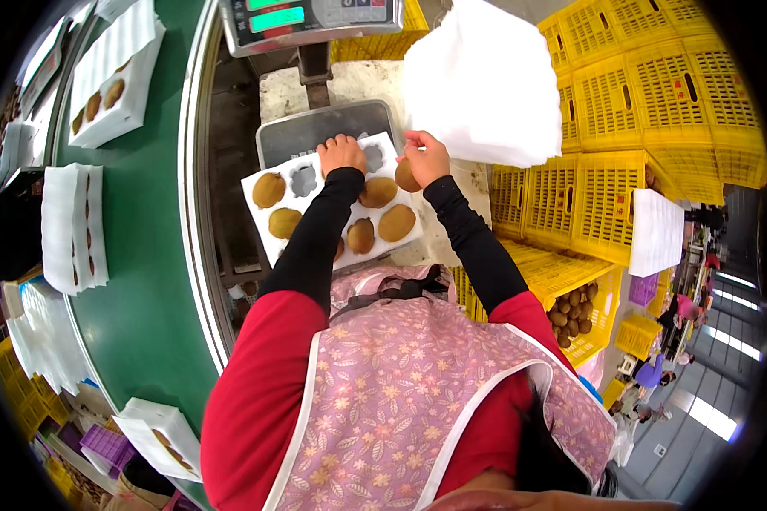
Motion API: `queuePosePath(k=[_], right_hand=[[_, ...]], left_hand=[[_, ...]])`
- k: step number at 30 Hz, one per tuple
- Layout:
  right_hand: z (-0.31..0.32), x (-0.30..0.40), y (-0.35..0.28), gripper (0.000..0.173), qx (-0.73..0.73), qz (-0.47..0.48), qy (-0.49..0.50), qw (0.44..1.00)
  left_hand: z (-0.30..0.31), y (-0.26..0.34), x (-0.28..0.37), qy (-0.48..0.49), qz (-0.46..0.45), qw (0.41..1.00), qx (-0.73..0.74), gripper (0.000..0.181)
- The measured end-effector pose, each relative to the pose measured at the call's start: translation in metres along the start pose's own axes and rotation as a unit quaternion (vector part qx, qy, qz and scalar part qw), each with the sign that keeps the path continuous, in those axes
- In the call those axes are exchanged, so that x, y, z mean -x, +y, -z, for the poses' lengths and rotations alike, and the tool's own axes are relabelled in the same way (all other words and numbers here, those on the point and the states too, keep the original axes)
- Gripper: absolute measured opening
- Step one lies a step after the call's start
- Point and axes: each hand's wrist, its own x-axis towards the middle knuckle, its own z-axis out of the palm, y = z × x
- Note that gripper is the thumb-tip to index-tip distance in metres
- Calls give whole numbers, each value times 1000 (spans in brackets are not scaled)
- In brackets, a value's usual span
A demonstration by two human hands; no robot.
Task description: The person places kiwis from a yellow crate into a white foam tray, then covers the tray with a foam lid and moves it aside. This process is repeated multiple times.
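A white foam tray (303, 205) with cut-out pockets lies across the metal pan (358, 110) of a weighing scale. Several brown kiwifruit sit in its pockets, among them one at the right corner (396, 223); a pocket at the upper edge shows no fruit. My left hand (344, 156) rests on the tray's far edge, and whether something is under its fingers is hidden. Just off the tray's right edge, my right hand (426, 157) holds a kiwifruit (407, 175) between thumb and fingers. The scale's lit display (278, 19) stands beyond the pan.
White foam sheets (482, 83) are stacked at the back right. A green conveyor belt (147, 255) on the left carries foam trays of kiwifruit (118, 76). Yellow plastic crates (607, 89) rise on the right; a nearer one (604, 319) holds loose kiwifruit. People are in the far right background.
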Motion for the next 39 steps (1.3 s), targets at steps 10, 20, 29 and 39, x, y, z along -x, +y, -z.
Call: queuePosePath(k=[10,20,29,39], right_hand=[[-51,55,-36,34,-27,261,-53,963],[25,86,-20,43,-30,202,-17,979],[174,167,65,39,-8,34,238,971],[260,285,110,37,108,-88,453,880]], left_hand=[[69,-37,71,-220,284,497,790,33],[65,-56,94,170,-111,977,-65,49],[-4,-115,32,64,-142,983,95,29],[4,-64,69,92,-12,981,-171,37]])
